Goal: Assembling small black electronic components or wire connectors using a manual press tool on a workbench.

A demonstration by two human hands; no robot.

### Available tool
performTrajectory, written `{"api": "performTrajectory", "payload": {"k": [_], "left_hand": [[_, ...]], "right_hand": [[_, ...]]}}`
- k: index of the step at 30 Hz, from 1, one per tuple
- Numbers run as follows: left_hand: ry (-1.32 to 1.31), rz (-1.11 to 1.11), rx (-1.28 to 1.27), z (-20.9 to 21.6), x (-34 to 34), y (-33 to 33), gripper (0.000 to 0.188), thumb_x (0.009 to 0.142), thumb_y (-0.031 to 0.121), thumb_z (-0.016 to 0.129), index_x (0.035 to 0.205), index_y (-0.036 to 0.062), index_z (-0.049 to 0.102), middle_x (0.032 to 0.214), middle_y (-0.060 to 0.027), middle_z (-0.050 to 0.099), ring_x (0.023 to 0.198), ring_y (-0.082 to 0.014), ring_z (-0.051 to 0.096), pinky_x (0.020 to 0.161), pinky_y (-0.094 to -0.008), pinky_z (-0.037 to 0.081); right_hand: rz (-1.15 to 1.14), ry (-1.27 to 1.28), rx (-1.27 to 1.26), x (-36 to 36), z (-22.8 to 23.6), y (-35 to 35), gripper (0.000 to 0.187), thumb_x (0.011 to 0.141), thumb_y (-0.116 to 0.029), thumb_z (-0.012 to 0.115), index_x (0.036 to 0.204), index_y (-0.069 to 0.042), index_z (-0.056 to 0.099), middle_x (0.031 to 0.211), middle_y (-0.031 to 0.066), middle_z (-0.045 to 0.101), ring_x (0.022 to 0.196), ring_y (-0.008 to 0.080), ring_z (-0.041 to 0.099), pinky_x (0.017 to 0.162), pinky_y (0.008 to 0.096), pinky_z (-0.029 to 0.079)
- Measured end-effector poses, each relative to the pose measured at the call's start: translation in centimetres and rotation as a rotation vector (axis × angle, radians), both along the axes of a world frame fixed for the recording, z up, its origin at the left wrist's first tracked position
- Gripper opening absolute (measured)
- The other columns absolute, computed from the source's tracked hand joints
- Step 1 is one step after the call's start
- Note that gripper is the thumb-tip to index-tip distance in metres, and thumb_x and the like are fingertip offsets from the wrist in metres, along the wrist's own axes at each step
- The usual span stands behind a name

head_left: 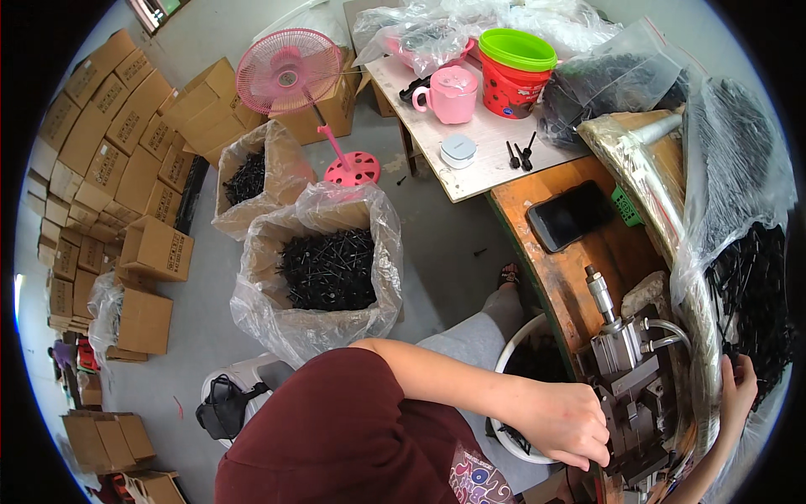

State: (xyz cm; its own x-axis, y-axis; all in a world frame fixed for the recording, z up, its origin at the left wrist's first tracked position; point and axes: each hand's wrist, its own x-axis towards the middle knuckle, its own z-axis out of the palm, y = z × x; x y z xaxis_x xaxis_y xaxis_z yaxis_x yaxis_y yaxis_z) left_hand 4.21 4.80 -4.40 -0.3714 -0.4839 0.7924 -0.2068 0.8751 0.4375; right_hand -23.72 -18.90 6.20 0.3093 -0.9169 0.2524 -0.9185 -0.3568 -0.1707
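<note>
My left hand [561, 422] is closed, its fingers curled down at the left side of a small metal bench fixture [634, 395]. What those fingers hold, if anything, is hidden beneath them. The fixture has an upright cylinder [600, 294] with a threaded top and pale hoses. At the far right, my right hand [739, 391] touches the edge of a heap of thin black plastic parts [751, 302]. Its thumb and fingertips are bent toward each other. Something dark shows at the tips, too small to make out.
A black smartphone [571, 216] lies on the wooden bench [537, 189]. Below it stands a white bucket [508, 357] of black parts. A lined carton [382, 252] of black pins, a pink fan [290, 76] and stacked boxes [109, 168] are left. A pink mug [453, 94] and red tub [510, 88] sit behind.
</note>
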Motion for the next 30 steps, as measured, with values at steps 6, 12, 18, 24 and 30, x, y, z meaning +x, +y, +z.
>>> {"api": "performTrajectory", "payload": {"k": [6,12,18,24,30], "left_hand": [[-0.030,-0.021,-0.020,-0.4,0.4,0.2,0.018,0.086,0.020,0.065,0.098,0.0066,0.064,0.072,-0.0019,0.053,0.066,-0.0179,0.056,0.054,-0.0309,0.042],[-0.101,-0.055,0.082,-1.0,0.4,-0.2,0.025,0.084,0.017,0.068,0.105,0.0043,0.066,0.083,-0.0020,0.061,0.069,-0.0163,0.058,0.058,-0.0286,0.045],[-0.131,-0.075,0.174,0.0,0.4,-0.6,0.028,0.081,0.016,0.073,0.108,0.0080,0.070,0.087,-0.0003,0.068,0.068,-0.0136,0.062,0.061,-0.0262,0.050],[-0.163,-0.089,0.204,0.2,0.0,-0.6,0.030,0.077,0.012,0.075,0.107,0.0085,0.071,0.090,-0.0014,0.071,0.069,-0.0143,0.065,0.059,-0.0256,0.051],[-0.191,-0.074,0.218,0.8,0.0,-0.6,0.029,0.076,0.011,0.076,0.105,0.0074,0.072,0.091,-0.0025,0.071,0.068,-0.0149,0.065,0.058,-0.0255,0.051]], "right_hand": [[0.083,0.014,-0.043,-1.6,-0.1,-0.5,0.022,0.080,-0.011,0.064,0.097,0.001,0.056,0.070,0.0040,0.047,0.063,0.0124,0.042,0.058,0.0280,0.039],[0.031,-0.012,-0.039,1.2,0.3,2.1,0.022,0.076,-0.009,0.057,0.096,-0.001,0.052,0.068,0.0053,0.042,0.062,0.0118,0.040,0.057,0.0285,0.035],[-0.004,-0.099,-0.032,1.5,2.5,4.8,0.028,0.070,-0.014,0.062,0.096,-0.003,0.064,0.070,0.0056,0.053,0.060,0.0153,0.046,0.058,0.0303,0.040],[-0.038,-0.146,-0.155,1.3,2.6,6.8,0.020,0.072,-0.012,0.067,0.089,-0.001,0.068,0.077,0.0042,0.062,0.058,0.0115,0.046,0.058,0.0277,0.041],[-0.139,-0.284,-0.068,-0.1,3.6,6.9,0.015,0.081,-0.010,0.068,0.091,0.002,0.069,0.082,0.0004,0.062,0.067,0.0055,0.056,0.062,0.0210,0.043]]}}
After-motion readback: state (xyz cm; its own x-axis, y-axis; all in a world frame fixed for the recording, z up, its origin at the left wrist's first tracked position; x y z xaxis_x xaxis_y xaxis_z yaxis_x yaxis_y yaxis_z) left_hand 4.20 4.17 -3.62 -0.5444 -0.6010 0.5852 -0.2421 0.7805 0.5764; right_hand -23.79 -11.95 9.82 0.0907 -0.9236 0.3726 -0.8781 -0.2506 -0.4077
